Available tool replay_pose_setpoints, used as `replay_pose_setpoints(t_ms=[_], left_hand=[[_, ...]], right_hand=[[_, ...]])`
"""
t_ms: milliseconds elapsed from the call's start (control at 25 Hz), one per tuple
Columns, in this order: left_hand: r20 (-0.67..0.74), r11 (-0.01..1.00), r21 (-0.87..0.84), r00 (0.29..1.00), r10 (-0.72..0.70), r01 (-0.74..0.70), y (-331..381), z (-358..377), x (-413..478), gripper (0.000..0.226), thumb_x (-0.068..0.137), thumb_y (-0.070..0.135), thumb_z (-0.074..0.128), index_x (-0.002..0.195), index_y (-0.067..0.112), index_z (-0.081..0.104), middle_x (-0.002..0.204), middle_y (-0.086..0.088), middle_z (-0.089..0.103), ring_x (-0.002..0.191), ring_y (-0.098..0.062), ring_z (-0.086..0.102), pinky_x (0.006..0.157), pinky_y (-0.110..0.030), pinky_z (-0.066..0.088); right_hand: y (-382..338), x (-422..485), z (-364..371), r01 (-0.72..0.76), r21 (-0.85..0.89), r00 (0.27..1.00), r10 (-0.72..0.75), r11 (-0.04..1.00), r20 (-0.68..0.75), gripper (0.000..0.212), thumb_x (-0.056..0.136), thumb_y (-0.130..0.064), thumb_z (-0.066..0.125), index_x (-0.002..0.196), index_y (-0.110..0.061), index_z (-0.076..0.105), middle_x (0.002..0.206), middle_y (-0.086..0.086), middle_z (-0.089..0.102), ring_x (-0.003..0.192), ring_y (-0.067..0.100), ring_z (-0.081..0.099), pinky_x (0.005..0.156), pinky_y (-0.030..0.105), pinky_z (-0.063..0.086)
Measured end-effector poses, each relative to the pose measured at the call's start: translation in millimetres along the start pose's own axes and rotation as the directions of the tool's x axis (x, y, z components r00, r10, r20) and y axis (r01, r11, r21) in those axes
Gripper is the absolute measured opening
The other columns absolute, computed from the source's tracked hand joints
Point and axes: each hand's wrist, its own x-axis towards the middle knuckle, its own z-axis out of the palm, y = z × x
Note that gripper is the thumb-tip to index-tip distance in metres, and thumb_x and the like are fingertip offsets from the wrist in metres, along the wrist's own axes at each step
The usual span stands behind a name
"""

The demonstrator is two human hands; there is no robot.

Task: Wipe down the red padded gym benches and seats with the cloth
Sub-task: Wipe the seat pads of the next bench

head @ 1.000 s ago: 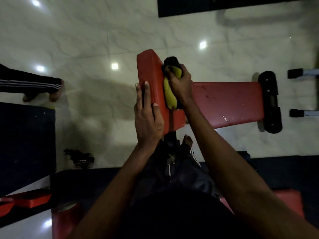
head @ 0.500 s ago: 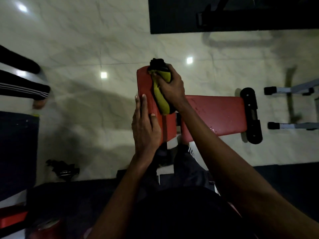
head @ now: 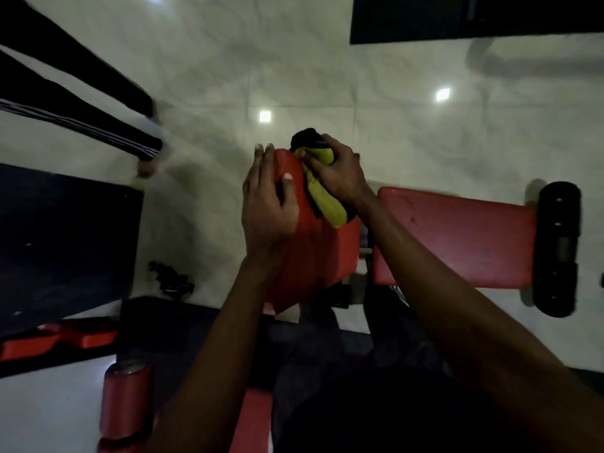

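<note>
Right hand [head: 336, 178] is seen in the head view with its fingers curled round a yellow and black cloth [head: 323, 191], which is pressed against the upper end of a red pad [head: 313, 250]. The black part of the cloth bulges above the fingers, and the yellow part trails down below the hand along the pad's face. The left hand [head: 266, 204] is laid on the left side of the same pad with its fingers nearly straight and its thumb spread across the front; nothing is gripped by it beyond this resting hold. The pad is tilted up toward the camera. To its right, a flat red bench [head: 457, 237] section is seen, separated from the pad by a narrow gap and ended on the far right by a black roller [head: 557, 250]. Scuff marks are visible on the bench surface. Both forearms are stretched forward from the bottom of the frame over dark clothing. A pale marble floor [head: 327, 60] with bright light reflections lies beyond. At the upper left, another person's legs in dark striped trousers [head: 81, 116] are seen, blurred. A dark mat [head: 62, 243] lies at the left, with more red padding [head: 127, 400] at the lower left.
</note>
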Motion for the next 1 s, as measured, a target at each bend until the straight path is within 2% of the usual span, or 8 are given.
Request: replay_pose_setpoints(t_ms=[200,360,440,520,680,800,880,1000], left_hand=[[-0.053,0.969,0.242,0.998,-0.029,0.041,3,13,1,0.061,0.103,0.046,0.043,0.156,0.02,0.029,0.166,-0.01,0.015,0.147,-0.029,0.029,0.111,-0.032,0.03],[-0.035,0.961,0.269,0.998,-0.056,0.064,5,14,-3,0.064,0.102,0.051,0.042,0.157,0.024,0.025,0.167,-0.004,0.012,0.147,-0.027,0.028,0.108,-0.029,0.025],[-0.043,0.955,0.287,0.997,-0.064,0.074,7,14,-1,0.065,0.102,0.05,0.043,0.158,0.023,0.023,0.167,-0.004,0.013,0.147,-0.025,0.027,0.109,-0.027,0.022],[-0.055,0.945,0.315,0.996,-0.071,0.085,10,13,-1,0.066,0.102,0.049,0.044,0.158,0.023,0.023,0.167,-0.005,0.015,0.147,-0.024,0.028,0.109,-0.027,0.023],[-0.081,0.928,0.354,0.993,-0.091,0.114,15,15,-2,0.065,0.102,0.048,0.046,0.158,0.024,0.024,0.165,-0.006,0.019,0.145,-0.025,0.031,0.106,-0.032,0.034],[-0.095,0.916,0.383,0.991,-0.091,0.121,17,16,-1,0.064,0.102,0.047,0.046,0.158,0.023,0.025,0.165,-0.005,0.02,0.144,-0.024,0.032,0.103,-0.029,0.034],[-0.096,0.91,0.398,0.991,-0.09,0.121,18,15,0,0.064,0.102,0.046,0.047,0.158,0.022,0.026,0.165,-0.006,0.02,0.143,-0.023,0.032,0.103,-0.026,0.029],[-0.107,0.887,0.445,0.991,-0.083,0.122,21,16,1,0.064,0.102,0.043,0.048,0.157,0.018,0.028,0.164,-0.009,0.022,0.143,-0.021,0.029,0.105,-0.022,0.023]], right_hand=[[45,21,-6,-0.188,0.002,0.981,0.187,0.982,-0.041,0.042,0.086,-0.041,0.072,0.117,-0.012,0.071,0.11,0.007,0.071,0.104,0.02,0.066,0.085,0.026,0.05],[36,-13,2,-0.057,0.053,0.997,0.053,0.997,0.061,0.05,0.091,-0.021,0.063,0.138,-0.009,0.053,0.123,0.01,0.052,0.108,0.011,0.051,0.088,0.005,0.041],[47,-31,6,-0.011,0.07,0.999,0.008,0.998,0.041,0.059,0.087,-0.014,0.058,0.143,-0.007,0.046,0.133,0.014,0.048,0.116,0.014,0.049,0.1,0.021,0.044],[68,-25,11,-0.034,0.039,0.999,0.034,0.999,-0.014,0.061,0.082,-0.018,0.056,0.141,-0.006,0.048,0.133,0.016,0.05,0.116,0.024,0.054,0.097,0.041,0.051],[114,26,-4,-0.273,-0.051,0.961,0.274,0.961,0.021,0.057,0.085,-0.023,0.057,0.141,-0.014,0.051,0.13,0.014,0.055,0.114,0.03,0.058,0.089,0.033,0.048],[128,45,-17,-0.369,-0.093,0.922,0.377,0.925,0.09,0.061,0.083,-0.041,0.049,0.14,-0.018,0.053,0.129,0.012,0.061,0.117,0.03,0.059,0.096,0.04,0.049],[118,37,-14,-0.35,-0.055,0.931,0.354,0.935,0.094,0.055,0.09,-0.043,0.056,0.14,-0.02,0.054,0.132,0.009,0.062,0.117,0.022,0.059,0.096,0.034,0.047],[116,17,7,-0.237,0.057,0.969,0.24,0.97,-0.05,0.047,0.091,-0.028,0.067,0.135,-0.013,0.058,0.124,0.011,0.062,0.108,0.012,0.056,0.095,0.031,0.048]])
